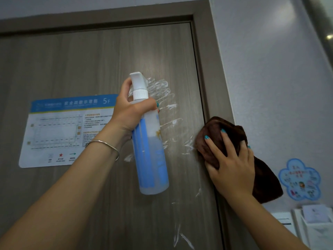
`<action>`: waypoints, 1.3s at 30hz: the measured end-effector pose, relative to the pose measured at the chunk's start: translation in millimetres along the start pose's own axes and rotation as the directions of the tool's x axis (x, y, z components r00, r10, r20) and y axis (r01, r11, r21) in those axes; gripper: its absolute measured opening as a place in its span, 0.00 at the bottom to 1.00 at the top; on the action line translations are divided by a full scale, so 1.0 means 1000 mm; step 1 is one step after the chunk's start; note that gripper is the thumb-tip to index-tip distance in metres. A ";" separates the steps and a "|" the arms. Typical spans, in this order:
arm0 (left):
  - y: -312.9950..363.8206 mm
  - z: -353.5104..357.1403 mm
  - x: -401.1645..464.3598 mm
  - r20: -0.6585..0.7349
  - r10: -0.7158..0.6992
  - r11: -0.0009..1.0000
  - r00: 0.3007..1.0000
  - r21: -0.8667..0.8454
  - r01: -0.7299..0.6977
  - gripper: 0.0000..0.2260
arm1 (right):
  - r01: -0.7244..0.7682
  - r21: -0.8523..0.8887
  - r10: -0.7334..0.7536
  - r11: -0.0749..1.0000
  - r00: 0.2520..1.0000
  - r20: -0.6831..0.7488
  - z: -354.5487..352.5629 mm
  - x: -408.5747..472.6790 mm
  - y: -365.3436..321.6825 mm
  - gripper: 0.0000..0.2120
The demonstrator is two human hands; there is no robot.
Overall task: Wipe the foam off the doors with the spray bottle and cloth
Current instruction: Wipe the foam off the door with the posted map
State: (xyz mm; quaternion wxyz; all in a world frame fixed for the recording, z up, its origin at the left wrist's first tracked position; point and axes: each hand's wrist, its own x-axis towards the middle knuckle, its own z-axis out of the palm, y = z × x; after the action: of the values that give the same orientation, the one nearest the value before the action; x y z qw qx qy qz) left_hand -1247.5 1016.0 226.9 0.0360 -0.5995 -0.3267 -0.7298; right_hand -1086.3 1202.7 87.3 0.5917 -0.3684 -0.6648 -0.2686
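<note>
We face a grey-brown wood-grain door point(72, 69) that fills most of the frame, with its darker door frame point(212, 69) running down right of centre and a pale wall point(270, 69) beyond it at the right. At the left middle of the door is a blue-headed evacuation plan point(59, 130) marked 5F. White foam streaks point(167, 98) smear the door from centre frame down toward the lower middle, thickest just right of the bottle's nozzle and thinning near the door's right edge.

Our left hand point(131, 112) holds a spray bottle point(149, 141) upright at centre frame, fingers curled round its neck below the white trigger head; we cannot tell whether a finger rests on the trigger. A thin bangle point(106, 145) circles that wrist. Our right hand point(232, 163), at right of centre, presses a brown cloth point(212, 134) against the door's edge where it meets the frame, fingers spread flat over the bunched fabric, with cloth hanging loose below the palm. A blue flower-shaped sticker point(300, 179) sits on the wall at lower right.

To wipe well, we judge it best to keep the palm flat, sweep the cloth leftward and upward through the thick streaks, fold to a clean face as it loads, then follow the thin trails down low.
</note>
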 end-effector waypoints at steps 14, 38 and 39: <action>-0.010 0.001 0.001 0.009 -0.048 0.996 0.999 -0.073 0.049 0.33 | 0.008 -0.002 -0.008 1.000 1.000 -0.010 -0.001 0.001 0.000 0.29; -0.070 -0.124 -0.021 0.042 -0.011 0.992 0.999 0.122 0.006 0.35 | 0.092 0.077 -0.102 0.993 0.986 0.132 0.051 -0.051 -0.150 0.30; -0.074 -0.129 -0.018 0.039 -0.010 0.996 0.999 0.085 0.007 0.35 | 0.098 0.076 -0.107 0.992 0.986 0.127 0.051 -0.050 -0.152 0.30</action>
State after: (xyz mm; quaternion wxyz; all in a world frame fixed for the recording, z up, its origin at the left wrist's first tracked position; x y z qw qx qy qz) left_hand -1385.4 1000.6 170.0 0.0520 -0.6104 -0.3605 -0.7033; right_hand -1237.6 1146.2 42.5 0.5448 -0.3298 -0.7291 -0.2507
